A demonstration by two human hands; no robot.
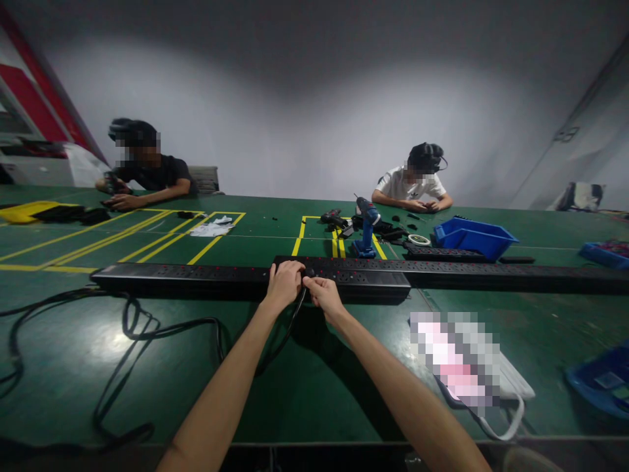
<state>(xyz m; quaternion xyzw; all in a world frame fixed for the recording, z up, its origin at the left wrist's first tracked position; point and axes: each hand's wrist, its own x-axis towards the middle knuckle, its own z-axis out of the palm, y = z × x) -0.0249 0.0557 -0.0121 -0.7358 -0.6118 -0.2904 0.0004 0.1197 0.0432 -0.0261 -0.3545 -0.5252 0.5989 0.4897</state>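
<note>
A long black power strip (196,278) lies across the green table (319,380) in front of me. My left hand (284,285) is closed over its top edge near the middle. My right hand (322,294) pinches a black cable (289,321) where it meets the strip, right beside the left hand. The cable drops from my hands toward me and joins loops of black cable (132,328) on the left. A second long black strip (466,270) lies just behind, running to the right.
A blue cordless drill (366,226) stands behind the strips, with a blue bin (474,237) and a tape roll (419,240) to its right. Two other people sit at the far edge. Another blue bin (597,383) sits at near right, beside a blurred pink-white item (462,360).
</note>
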